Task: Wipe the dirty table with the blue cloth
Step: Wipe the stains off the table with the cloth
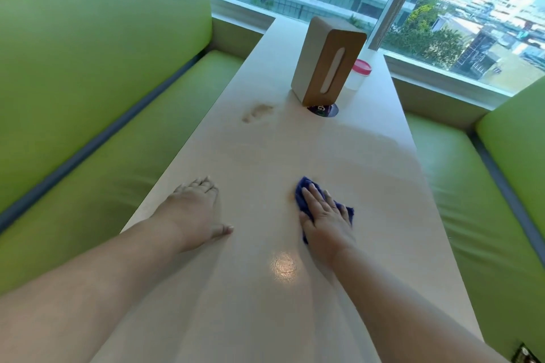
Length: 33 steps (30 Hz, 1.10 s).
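Note:
A long pale table [368, 174] runs away from me toward the window. My right hand [324, 215] lies flat with straight fingers on the blue cloth [303, 190], pressing it onto the tabletop. A small brownish smear [290, 196] shows at the cloth's left edge. A larger brown stain [257, 112] sits farther off, left of the tissue box. My left hand [194, 209] rests flat on the table near its left edge, fingers spread, holding nothing.
A white and wood tissue box [328, 63] stands upright at the far end, over a dark round sticker [323, 109]. A clear cup with a pink lid [358, 75] stands behind it. Green bench seats [88, 127] flank both sides. A window lies beyond.

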Tool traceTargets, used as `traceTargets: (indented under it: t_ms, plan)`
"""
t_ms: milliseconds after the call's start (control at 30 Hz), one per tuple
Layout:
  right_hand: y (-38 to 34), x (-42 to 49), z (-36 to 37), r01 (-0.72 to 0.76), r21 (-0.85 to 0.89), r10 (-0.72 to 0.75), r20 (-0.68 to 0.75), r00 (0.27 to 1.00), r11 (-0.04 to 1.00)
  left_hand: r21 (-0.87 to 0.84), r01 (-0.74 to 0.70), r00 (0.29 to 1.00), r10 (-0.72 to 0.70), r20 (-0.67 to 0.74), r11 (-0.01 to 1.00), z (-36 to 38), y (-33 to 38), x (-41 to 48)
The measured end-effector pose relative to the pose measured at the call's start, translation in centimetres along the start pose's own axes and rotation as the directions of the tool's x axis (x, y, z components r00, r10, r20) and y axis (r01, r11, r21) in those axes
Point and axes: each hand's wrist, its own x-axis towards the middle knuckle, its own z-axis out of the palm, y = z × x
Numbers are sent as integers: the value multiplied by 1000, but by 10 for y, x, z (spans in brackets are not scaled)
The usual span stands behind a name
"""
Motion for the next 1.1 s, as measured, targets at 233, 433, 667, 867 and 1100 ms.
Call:
traceTargets:
  t_ms: [233, 433, 667, 867, 1100]
  plan:
    - [18, -11, -3, 74, 30, -73, -15, 997, 997, -46, 1, 1000, -1, -17, 999, 3, -2, -2]
    - [1, 24, 1, 26, 32, -28, 45, 999, 999, -54, -1, 1000, 0, -20, 999, 4, -1, -1]
    - [28, 37, -11, -106, 8, 106, -5, 994, 994, -65, 6, 1000, -8, -21, 998, 4, 0, -2]
    - [-3, 39, -1, 116, 29, -118, 78, 990, 993, -115, 0, 999, -4, -32, 993, 4, 0, -3]
    - [16, 47, -8, -11, 8, 11, 14, 1000, 1000, -123, 6, 1000, -7, -8, 992, 4, -2, -2]
